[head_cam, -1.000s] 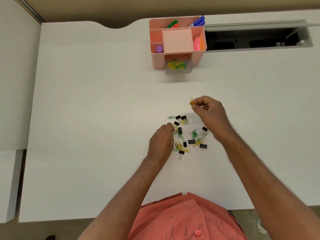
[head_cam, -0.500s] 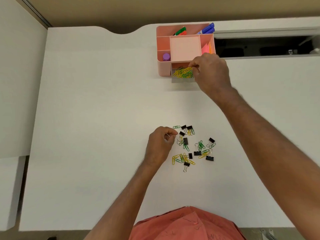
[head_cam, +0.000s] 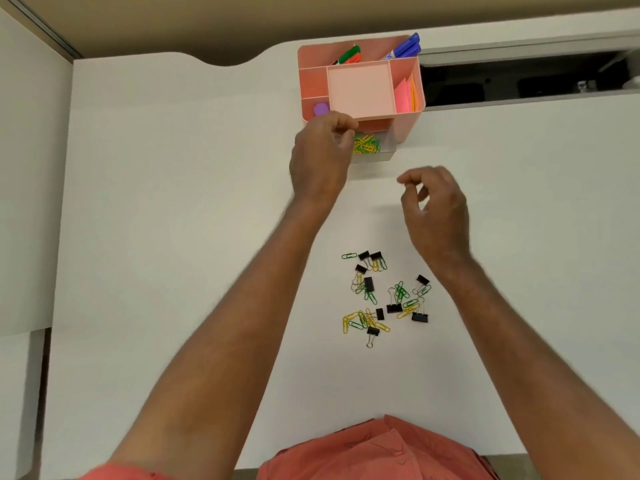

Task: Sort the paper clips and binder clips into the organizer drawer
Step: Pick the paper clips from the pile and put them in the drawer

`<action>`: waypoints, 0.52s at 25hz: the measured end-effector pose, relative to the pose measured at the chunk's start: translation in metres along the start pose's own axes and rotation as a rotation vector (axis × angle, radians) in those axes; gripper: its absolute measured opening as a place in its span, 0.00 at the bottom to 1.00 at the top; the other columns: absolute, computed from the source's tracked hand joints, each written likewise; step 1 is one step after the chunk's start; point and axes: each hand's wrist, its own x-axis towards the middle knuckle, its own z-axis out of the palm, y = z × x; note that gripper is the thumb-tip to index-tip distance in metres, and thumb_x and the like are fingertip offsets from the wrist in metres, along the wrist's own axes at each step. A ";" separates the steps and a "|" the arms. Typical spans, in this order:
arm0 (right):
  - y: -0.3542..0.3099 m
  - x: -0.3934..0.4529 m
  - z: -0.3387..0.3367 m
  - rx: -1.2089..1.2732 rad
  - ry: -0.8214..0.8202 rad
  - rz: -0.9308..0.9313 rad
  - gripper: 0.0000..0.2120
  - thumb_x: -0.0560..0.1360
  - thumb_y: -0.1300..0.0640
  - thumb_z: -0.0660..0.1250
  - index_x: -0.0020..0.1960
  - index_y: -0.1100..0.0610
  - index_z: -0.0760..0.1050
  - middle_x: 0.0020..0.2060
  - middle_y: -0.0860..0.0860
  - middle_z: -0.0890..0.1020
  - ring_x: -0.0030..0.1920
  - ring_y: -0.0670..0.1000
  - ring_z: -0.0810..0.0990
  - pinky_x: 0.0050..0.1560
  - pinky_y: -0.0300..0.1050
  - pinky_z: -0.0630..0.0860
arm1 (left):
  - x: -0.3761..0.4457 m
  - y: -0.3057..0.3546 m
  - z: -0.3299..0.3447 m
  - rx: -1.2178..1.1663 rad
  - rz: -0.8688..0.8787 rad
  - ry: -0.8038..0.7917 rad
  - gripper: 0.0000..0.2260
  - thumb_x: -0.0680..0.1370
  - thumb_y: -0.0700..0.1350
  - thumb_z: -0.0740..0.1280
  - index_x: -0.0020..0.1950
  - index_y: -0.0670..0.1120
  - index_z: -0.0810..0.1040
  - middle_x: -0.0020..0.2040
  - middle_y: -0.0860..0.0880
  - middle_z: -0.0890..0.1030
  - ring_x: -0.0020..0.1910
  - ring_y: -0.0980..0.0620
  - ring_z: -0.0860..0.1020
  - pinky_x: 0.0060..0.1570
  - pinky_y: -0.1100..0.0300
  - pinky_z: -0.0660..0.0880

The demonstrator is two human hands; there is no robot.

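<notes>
A pink desk organizer [head_cam: 407,128] stands at the back of the white desk. Its clear drawer [head_cam: 387,156] is pulled out and holds yellow and green paper clips [head_cam: 366,145]. My left hand [head_cam: 320,157] is at the drawer's left edge with its fingertips pinched together. Whether the pinch holds anything is hidden. My right hand [head_cam: 437,213] hovers in front of the drawer and to its right, fingers loosely apart and holding nothing. A loose pile of paper clips [head_cam: 401,292] and black binder clips [head_cam: 394,308] lies nearer to me, below my right hand.
The organizer's top compartments hold markers [head_cam: 403,48], pink sticky notes [head_cam: 403,95] and a purple round thing [head_cam: 321,109]. An open cable slot [head_cam: 519,83] runs along the desk's back right. A white partition [head_cam: 31,202] borders the desk on the left.
My left hand has moved from the pile up to the drawer. My right hand has left the drawer and pulled back toward the pile, without the yellow clip it held.
</notes>
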 end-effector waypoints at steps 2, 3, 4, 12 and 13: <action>0.012 -0.019 -0.003 -0.018 -0.059 0.056 0.09 0.78 0.59 0.63 0.53 0.49 0.79 0.47 0.42 0.79 0.42 0.47 0.77 0.43 0.45 0.77 | 0.015 0.002 0.006 0.033 -0.004 -0.008 0.07 0.78 0.43 0.69 0.52 0.52 0.85 0.50 0.56 0.85 0.50 0.58 0.81 0.52 0.57 0.80; 0.018 -0.027 -0.004 -0.028 -0.099 0.085 0.08 0.79 0.59 0.64 0.53 0.48 0.79 0.47 0.42 0.79 0.43 0.47 0.77 0.44 0.45 0.77 | 0.015 0.000 0.008 0.021 -0.008 -0.009 0.07 0.78 0.43 0.69 0.52 0.52 0.85 0.50 0.56 0.85 0.50 0.58 0.81 0.52 0.57 0.80; 0.021 -0.034 -0.004 -0.037 -0.144 0.107 0.08 0.79 0.58 0.64 0.53 0.48 0.79 0.47 0.41 0.79 0.43 0.46 0.76 0.45 0.45 0.77 | 0.012 -0.004 0.008 -0.003 -0.006 -0.004 0.07 0.78 0.43 0.69 0.52 0.51 0.85 0.50 0.56 0.85 0.50 0.58 0.80 0.52 0.57 0.79; 0.031 -0.091 0.009 -0.407 -0.350 0.080 0.13 0.76 0.41 0.69 0.54 0.48 0.78 0.46 0.44 0.80 0.49 0.50 0.79 0.51 0.50 0.72 | -0.118 -0.088 0.012 0.165 -0.005 -0.313 0.08 0.79 0.46 0.68 0.58 0.53 0.81 0.52 0.56 0.80 0.46 0.57 0.76 0.51 0.55 0.77; 0.030 -0.093 0.012 -0.455 -0.350 0.080 0.15 0.76 0.40 0.69 0.55 0.49 0.77 0.47 0.45 0.80 0.49 0.51 0.79 0.51 0.51 0.71 | -0.133 -0.096 0.014 0.242 0.039 -0.349 0.10 0.79 0.45 0.68 0.60 0.51 0.80 0.52 0.54 0.79 0.50 0.54 0.76 0.52 0.54 0.76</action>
